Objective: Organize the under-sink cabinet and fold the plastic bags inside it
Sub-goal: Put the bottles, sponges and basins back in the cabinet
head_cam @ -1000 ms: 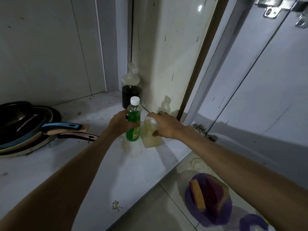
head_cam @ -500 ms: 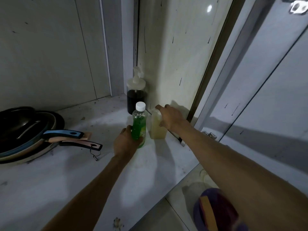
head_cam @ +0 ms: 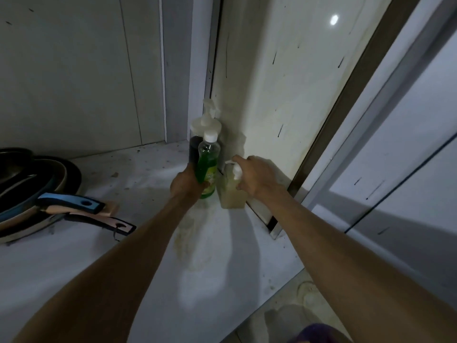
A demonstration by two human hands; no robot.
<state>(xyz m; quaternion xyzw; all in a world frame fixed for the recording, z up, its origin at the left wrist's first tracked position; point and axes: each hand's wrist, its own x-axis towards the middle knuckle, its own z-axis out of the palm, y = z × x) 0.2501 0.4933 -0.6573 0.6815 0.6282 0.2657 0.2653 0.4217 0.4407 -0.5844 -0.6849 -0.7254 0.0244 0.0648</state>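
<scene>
Dim, speckled white cabinet floor (head_cam: 118,263) runs back to a corner, where the cream side wall (head_cam: 272,90) carries dark streaks and a yellowish stain spreads over the boards in front of the bottles. Three bottles are bunched in that corner. Farthest back is a pump bottle (head_cam: 196,142) with dark liquid and a white pump head. Just in front of it is a clear green bottle (head_cam: 208,167) with a white screw cap and a pale label low down, nearly upright. To its right, close against the wall, a squat pale bottle (head_cam: 232,196) of cloudy yellowish liquid stands on the floor.

The left hand (head_cam: 185,183) grips the green bottle low, fingers (head_cam: 204,186) curled round its base; whether the bottle is on the floor or just off it cannot be told. The right hand (head_cam: 258,177) grips the pale bottle from above, fingers (head_cam: 241,160) curved over the white cap and thumb against its shoulder.

Stacked pans (head_cam: 37,191) with blue and pink handles lie well apart at the left.
</scene>
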